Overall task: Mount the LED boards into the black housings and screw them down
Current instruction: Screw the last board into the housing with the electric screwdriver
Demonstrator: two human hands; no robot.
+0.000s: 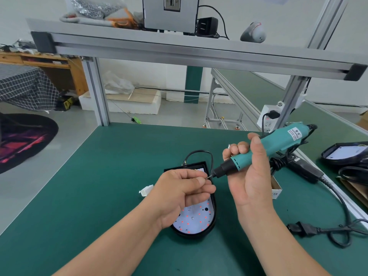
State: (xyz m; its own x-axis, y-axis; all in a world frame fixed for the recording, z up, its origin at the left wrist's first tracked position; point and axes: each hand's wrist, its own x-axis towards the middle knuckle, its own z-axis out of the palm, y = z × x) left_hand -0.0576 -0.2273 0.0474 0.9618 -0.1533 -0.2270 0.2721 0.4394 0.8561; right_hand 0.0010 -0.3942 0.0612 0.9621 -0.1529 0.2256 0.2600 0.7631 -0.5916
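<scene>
On the green bench mat, a small white plastic piece is seen at the far left. Next, the left hand is held over the black housing, thumb and forefinger pinched at the bit tip. A screw is presumably being seated there, though it is too small to be made out. The LED board is laid inside the housing on the mat. Further right, the teal electric screwdriver is gripped by the right hand and tilted, clear of the board. If the pinch is released before the bit catches, the screw could be dropped among the LEDs. A fingertip could be nicked if the driver is triggered early. The unheld board may be shifted off its holes.
</scene>
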